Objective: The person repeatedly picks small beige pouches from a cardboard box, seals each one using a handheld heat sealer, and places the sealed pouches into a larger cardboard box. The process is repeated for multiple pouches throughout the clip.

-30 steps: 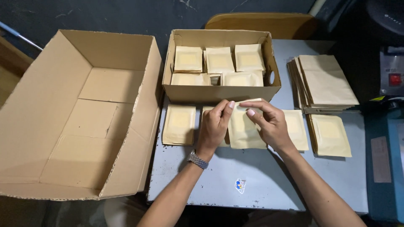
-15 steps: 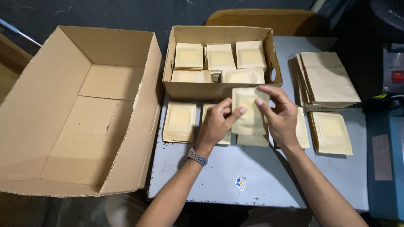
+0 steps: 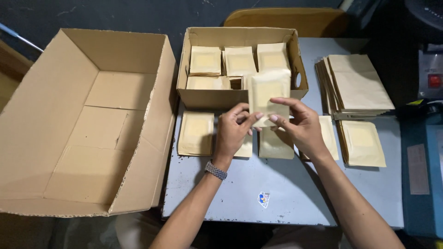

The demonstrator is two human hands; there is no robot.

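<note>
The person is holding a flat, pale brown paper pouch point(image 3: 269, 92) upright between both hands, its long axis running away from the body toward the small open cardboard box point(image 3: 203, 97) directly beyond it. The left hand point(image 3: 233, 133) is pinching the pouch's lower left corner, and the right hand point(image 3: 300, 127) is gripping its lower right edge; both are clamped on the pouch, fingertips nearly meeting. The pouch's upper half is already overlapping the box's front right section (where similar pouches are lying in stacks). More pouches are lying in a row point(image 3: 197, 133) on the grey counter point(image 3: 286, 198) beneath the hands, and a large empty cardboard carton point(image 3: 87, 120) is sitting to the left. Both hands are equally near.
</note>
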